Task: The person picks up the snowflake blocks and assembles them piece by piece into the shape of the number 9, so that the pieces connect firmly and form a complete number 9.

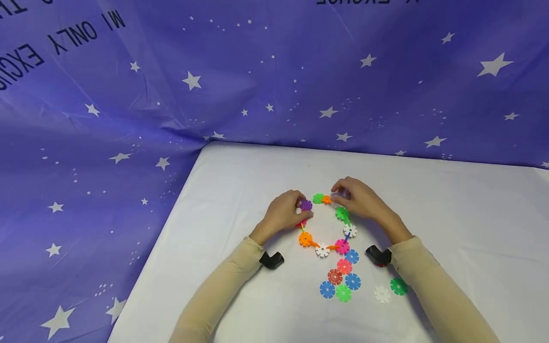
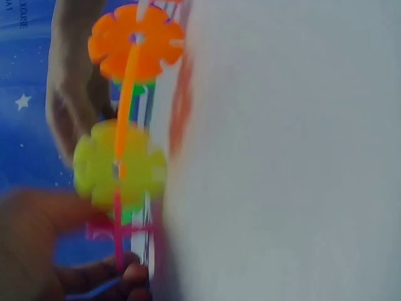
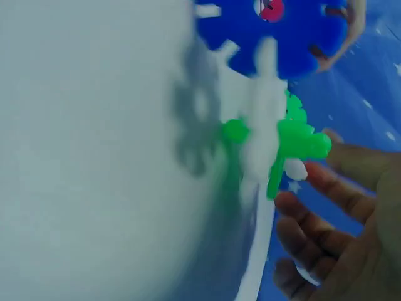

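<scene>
"Where are the discs sitting?"

"In the head view, a chain of notched discs is curving into a near-ring on the white table. The left hand is gripping it at the purple disc. The right hand is reaching to the small orange disc, and loose discs are lying nearer the person."

"And at the left wrist?"

"A yellow disc is hanging upright beside the thumb, and a pink disc is showing edge-on between thumb and fingertips."

"The right wrist?"

"A blue disc is standing upright, with a blurred white disc and green pieces below. The bent fingers are spreading beside them; whether that hand is pinching anything, I'm not managing to tell."
</scene>
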A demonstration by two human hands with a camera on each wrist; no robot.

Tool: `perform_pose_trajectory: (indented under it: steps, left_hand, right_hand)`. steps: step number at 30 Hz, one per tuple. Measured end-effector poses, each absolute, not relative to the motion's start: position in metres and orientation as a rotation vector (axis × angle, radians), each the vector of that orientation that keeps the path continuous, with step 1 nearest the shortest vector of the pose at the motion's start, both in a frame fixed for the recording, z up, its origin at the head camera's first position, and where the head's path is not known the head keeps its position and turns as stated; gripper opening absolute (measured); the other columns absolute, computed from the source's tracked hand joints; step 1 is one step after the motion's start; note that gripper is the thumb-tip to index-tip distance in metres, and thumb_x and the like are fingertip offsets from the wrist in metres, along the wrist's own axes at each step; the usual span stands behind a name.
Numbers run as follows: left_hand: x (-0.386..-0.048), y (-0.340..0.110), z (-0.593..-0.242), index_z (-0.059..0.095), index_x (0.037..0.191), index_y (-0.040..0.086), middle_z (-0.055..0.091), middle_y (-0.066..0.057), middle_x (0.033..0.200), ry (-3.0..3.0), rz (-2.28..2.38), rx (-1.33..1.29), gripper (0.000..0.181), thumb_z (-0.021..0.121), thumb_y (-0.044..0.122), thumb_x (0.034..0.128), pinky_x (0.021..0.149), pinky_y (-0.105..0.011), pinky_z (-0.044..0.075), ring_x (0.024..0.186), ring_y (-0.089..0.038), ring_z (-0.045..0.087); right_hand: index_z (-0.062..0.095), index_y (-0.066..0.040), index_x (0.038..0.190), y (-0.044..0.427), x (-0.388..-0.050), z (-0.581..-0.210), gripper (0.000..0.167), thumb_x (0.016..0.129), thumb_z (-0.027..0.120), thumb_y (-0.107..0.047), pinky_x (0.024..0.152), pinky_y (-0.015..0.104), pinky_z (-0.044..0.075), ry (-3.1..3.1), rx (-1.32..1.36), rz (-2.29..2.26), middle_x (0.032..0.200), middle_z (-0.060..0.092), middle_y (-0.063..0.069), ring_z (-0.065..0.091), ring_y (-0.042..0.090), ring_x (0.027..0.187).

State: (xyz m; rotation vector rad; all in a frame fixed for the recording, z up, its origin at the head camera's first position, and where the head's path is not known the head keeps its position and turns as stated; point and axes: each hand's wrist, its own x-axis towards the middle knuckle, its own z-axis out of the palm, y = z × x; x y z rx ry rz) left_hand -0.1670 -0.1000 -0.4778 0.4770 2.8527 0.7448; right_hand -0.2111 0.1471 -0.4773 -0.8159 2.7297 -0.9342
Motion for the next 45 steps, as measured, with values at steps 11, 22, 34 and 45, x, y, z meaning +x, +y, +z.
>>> perform_pose_trajectory:
  steps: [11,22,34,45]
  left_hand:
    - [-0.172,-0.097,-0.484,0.072,0.115,0.013,0.065,0.000,0.088,2.937,0.776,0.487,0.039,0.076,0.037,0.0848,0.064,-0.024,0.040,0.074,-0.011,0.053]
    - [-0.177,-0.094,-0.481,0.072,0.117,0.007,0.065,-0.004,0.091,2.876,0.859,0.528,0.039,0.078,0.029,0.0846,0.066,-0.023,0.041,0.077,-0.012,0.053]
    - [-0.181,-0.096,-0.484,0.070,0.118,0.002,0.062,-0.006,0.090,2.754,1.024,0.637,0.039,0.078,0.022,0.0851,0.064,-0.020,0.040,0.074,-0.013,0.053]
    - [-0.175,-0.098,-0.478,0.060,0.131,0.003,0.059,-0.010,0.102,2.701,0.946,0.590,0.056,0.078,0.029,0.0844,0.073,-0.024,0.039,0.085,-0.016,0.049]
  right_hand:
    - [0.070,-0.011,0.091,0.119,-0.231,-0.476,0.007,0.087,0.074,-0.015,0.070,0.031,0.046,2.635,-1.014,-0.810,0.084,0.060,0.001,0.052,0.014,0.074]
    - [0.068,-0.017,0.087,0.116,-0.224,-0.476,0.009,0.088,0.070,-0.008,0.070,0.032,0.045,2.686,-1.156,-0.781,0.088,0.060,-0.002,0.050,0.013,0.075]
    - [0.068,-0.014,0.079,0.113,-0.224,-0.479,0.013,0.085,0.072,-0.003,0.069,0.032,0.043,2.618,-1.212,-0.970,0.079,0.063,-0.006,0.050,0.011,0.073]
    - [0.071,-0.008,0.110,0.131,-0.218,-0.470,0.024,0.090,0.072,-0.020,0.083,0.039,0.046,2.641,-1.035,-0.870,0.103,0.066,0.006,0.055,0.021,0.091]
